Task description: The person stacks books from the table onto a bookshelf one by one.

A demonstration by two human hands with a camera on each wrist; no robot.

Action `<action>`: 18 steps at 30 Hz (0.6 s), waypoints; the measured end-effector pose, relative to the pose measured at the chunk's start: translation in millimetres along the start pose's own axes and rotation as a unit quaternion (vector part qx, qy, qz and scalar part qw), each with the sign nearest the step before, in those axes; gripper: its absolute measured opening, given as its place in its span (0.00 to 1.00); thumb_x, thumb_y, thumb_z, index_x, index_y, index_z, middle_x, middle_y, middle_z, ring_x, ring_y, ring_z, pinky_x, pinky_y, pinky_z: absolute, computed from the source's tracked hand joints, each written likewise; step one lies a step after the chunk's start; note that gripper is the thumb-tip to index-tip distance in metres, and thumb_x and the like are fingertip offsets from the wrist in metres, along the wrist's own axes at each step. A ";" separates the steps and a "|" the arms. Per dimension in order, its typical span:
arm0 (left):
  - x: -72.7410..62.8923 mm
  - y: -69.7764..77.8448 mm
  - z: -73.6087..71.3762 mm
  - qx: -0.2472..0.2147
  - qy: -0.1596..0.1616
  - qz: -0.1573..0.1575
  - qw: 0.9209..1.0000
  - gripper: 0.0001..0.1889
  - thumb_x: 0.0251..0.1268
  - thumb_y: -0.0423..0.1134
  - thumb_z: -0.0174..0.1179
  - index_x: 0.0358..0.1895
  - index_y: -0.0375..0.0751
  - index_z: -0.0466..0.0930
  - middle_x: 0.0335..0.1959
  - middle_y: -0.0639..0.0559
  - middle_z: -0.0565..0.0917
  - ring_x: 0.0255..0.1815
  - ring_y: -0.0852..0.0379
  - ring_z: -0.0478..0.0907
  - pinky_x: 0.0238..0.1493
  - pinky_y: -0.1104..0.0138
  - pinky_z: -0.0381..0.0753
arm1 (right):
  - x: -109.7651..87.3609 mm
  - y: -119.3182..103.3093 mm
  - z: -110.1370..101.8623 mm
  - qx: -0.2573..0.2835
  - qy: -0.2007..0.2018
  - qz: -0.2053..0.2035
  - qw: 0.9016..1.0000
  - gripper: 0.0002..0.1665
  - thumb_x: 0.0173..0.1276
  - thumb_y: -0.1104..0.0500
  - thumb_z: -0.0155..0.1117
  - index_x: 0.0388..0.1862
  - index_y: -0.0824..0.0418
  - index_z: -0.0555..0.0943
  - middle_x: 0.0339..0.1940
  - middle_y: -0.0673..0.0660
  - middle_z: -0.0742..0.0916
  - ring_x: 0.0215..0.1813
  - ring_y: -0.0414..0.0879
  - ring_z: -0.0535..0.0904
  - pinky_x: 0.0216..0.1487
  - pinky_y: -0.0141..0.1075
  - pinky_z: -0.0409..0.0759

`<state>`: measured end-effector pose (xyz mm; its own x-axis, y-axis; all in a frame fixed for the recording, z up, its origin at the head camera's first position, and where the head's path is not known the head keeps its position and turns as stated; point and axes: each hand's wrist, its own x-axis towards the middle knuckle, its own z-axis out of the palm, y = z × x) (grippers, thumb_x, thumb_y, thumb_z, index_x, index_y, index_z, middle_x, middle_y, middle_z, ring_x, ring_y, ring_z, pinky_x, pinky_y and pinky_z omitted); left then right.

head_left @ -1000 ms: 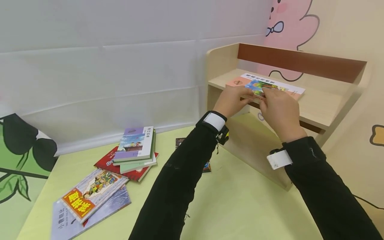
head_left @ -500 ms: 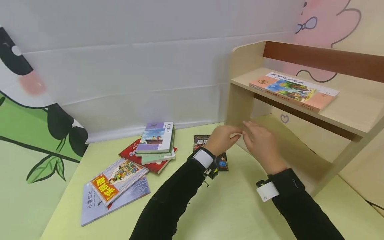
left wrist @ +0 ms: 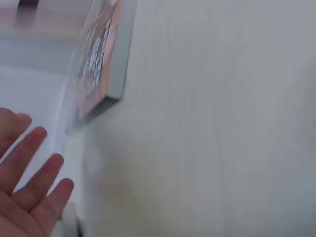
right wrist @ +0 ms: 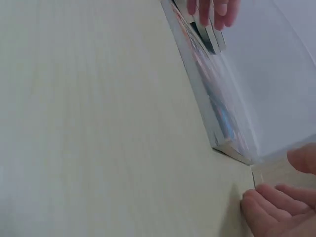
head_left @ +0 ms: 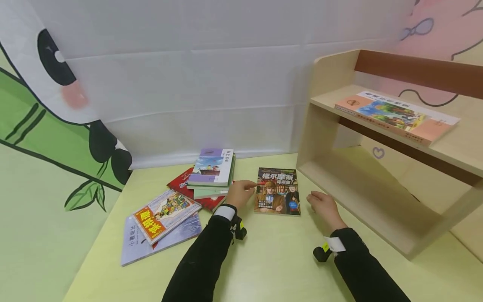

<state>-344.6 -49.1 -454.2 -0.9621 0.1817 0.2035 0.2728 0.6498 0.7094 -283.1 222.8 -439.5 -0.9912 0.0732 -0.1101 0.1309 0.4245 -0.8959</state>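
A dark-covered book point(head_left: 277, 191) with pictured figures lies flat on the table between the two hands. My left hand point(head_left: 241, 193) hovers by its left edge, beside the book pile, and its fingertips come close to the cover. On the other side, a short gap separates my right hand point(head_left: 325, 209) from the book's right edge. Slightly bent, spread fingers point(left wrist: 42, 180) with nothing in them show in the left wrist view, near the dark book point(left wrist: 101, 59). In the right wrist view the right hand point(right wrist: 279, 210) is also without any object, just past the book's corner.
A wooden shelf unit point(head_left: 315, 126) stands at the right, with an orange-and-white book point(head_left: 396, 115) flat on its upper board. To the left lie a purple-covered book point(head_left: 209, 167) atop a stack, a red book point(head_left: 181, 184), a comic-style book point(head_left: 166, 214) and a pale blue book point(head_left: 132, 243).
Both hands have left the orange-and-white book on the shelf and come down to the left, moving apart to either side of the dark book. The head view has turned left.
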 end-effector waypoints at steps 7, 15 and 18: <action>-1.9 -4.1 22.2 -0.137 0.070 -0.119 0.981 0.19 0.67 0.33 0.58 0.60 0.35 0.78 0.58 0.39 0.80 0.60 0.41 0.75 0.57 0.51 0.76 | 4.9 0.1 19.8 0.181 0.045 0.046 0.981 0.36 0.76 0.61 0.46 0.76 0.74 0.48 0.76 0.72 0.58 0.76 0.61 0.54 0.73 0.47 0.58; -11.1 26.9 43.7 -0.209 0.133 -0.206 0.947 0.25 0.66 0.33 0.56 0.66 0.34 0.70 0.63 0.37 0.75 0.64 0.40 0.71 0.61 0.50 0.72 | 5.8 -12.7 47.9 0.165 0.064 0.065 0.982 0.39 0.75 0.62 0.46 0.77 0.73 0.43 0.76 0.72 0.56 0.76 0.63 0.51 0.73 0.49 0.56; -12.5 36.8 38.5 -0.280 0.162 -0.247 0.913 0.25 0.67 0.31 0.54 0.68 0.33 0.67 0.63 0.34 0.74 0.64 0.39 0.71 0.60 0.51 0.73 | 6.9 -21.0 50.0 0.156 0.061 0.075 0.983 0.41 0.75 0.61 0.47 0.77 0.73 0.41 0.76 0.73 0.54 0.77 0.64 0.49 0.73 0.51 0.55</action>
<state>-322.7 0.9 -456.6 -0.9417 -0.3182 -0.1095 -0.1472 0.0970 0.9843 -293.6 169.2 -443.0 -0.9493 0.2297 -0.2148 0.2437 0.1055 -0.9641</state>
